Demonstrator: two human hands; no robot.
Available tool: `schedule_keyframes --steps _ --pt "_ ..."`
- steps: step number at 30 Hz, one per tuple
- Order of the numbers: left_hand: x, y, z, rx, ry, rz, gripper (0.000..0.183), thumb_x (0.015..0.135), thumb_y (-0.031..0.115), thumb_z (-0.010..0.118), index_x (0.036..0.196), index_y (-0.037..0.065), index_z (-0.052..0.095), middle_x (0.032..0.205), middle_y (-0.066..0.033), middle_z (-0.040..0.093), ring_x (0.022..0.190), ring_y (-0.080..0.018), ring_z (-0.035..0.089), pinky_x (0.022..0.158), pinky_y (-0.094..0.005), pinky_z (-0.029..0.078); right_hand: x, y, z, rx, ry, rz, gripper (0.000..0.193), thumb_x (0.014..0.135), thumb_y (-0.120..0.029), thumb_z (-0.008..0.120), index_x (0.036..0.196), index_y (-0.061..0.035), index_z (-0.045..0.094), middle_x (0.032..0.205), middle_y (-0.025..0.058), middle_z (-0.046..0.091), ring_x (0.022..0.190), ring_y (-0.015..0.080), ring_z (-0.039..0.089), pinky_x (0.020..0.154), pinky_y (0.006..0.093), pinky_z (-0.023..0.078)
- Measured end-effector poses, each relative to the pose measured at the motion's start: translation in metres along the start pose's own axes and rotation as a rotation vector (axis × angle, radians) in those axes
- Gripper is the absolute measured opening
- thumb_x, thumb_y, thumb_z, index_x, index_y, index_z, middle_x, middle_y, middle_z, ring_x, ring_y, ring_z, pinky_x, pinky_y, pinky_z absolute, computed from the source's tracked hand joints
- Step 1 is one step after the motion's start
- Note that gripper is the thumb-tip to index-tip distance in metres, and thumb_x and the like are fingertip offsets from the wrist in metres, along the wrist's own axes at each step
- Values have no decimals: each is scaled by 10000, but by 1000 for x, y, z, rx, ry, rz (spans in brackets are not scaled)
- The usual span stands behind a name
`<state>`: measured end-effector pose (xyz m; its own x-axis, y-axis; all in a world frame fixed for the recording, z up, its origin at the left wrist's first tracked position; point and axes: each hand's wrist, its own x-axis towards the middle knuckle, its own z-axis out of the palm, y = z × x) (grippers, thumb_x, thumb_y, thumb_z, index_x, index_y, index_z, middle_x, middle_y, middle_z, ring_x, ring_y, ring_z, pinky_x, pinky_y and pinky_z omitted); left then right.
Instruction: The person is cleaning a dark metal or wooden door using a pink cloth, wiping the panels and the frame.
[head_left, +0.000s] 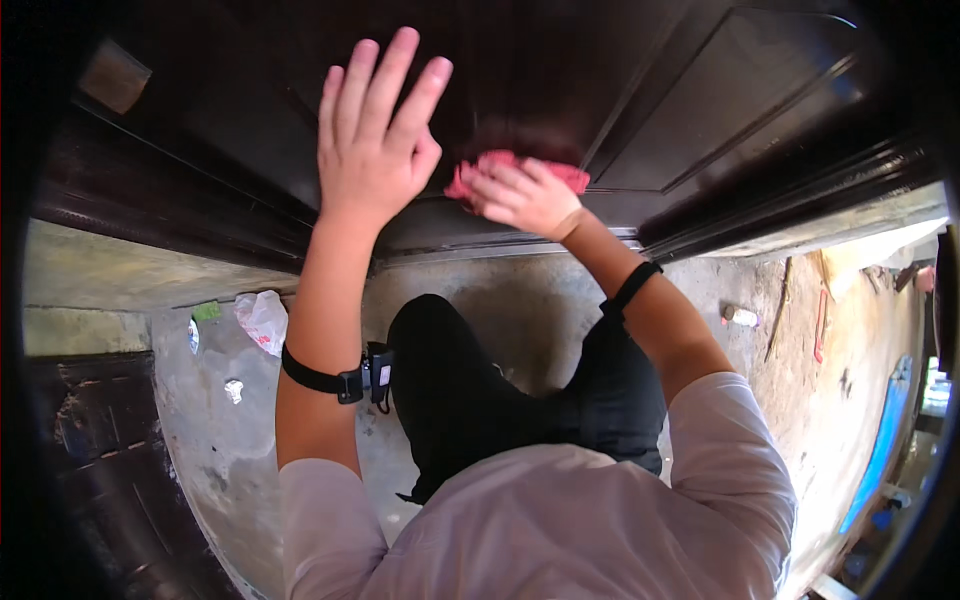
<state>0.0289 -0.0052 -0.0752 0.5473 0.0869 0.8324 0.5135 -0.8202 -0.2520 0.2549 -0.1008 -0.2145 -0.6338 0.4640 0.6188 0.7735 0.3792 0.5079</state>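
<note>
Shirt cropped, red cloth part-hidden

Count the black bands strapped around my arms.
2. One band circles your left forearm, with a small device beside it; the other band circles your right forearm, whose right hand lies over the red cloth. Your sleeves could hide others.

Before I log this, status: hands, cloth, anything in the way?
Right hand over red cloth at dark panelled door. Left hand open, empty, door contact unclear. Plastic bag on concrete floor, off left, away from cloth.
</note>
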Motion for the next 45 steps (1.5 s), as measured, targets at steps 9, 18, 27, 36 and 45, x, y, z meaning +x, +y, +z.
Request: schedule_keyframes --steps 9,18,27,36,45 --pt "-19 17 27 209 -171 -49 826 861 393 744 1610 274 416 1726 -224 181 1582 -492 131 1161 -742 229 -57 2 -15 -15 -218 36 294 892 -289 633 1180 -275 692 1468 -80 574 1278 161 556 1009 357 434" --pt "-102 8 58 132 -326 249 807 798 310 724 1560 368 464 1673 120 380 1542 -152 326 1274 -548 139 -22 66 -50 -81 123 66 286 856 -312 717 1133 -305 652 1373 -69 652 1134 150 637 891 330 464" --pt "-127 13 71 190 -194 270 754 785 347 729 1518 316 553 1661 8 417 1570 -292 289 1251 -640 118 -167 -50 90 93 -385 -459 573 908 -251 565 1450 -66 581 1510 48 517 1388 202 464 1141 333 394" --pt "-159 65 95 24 -256 508 481 966 240 589 1445 251 630 1599 77 494 1514 -170 377 1286 -536 170 -200 -21 56 148 -385 -273 462 831 -268 613 1267 -170 728 1550 -22 510 1412 169 465 1156 366 411" --pt "-176 99 163 148 -203 475 571 945 278 562 1516 262 547 1632 101 456 1536 -192 367 1297 -548 86 -179 51 -18 -14 -30 -14 324 836 -218 703 1156 -261 673 1403 -108 584 1238 113 571 996 325 520"
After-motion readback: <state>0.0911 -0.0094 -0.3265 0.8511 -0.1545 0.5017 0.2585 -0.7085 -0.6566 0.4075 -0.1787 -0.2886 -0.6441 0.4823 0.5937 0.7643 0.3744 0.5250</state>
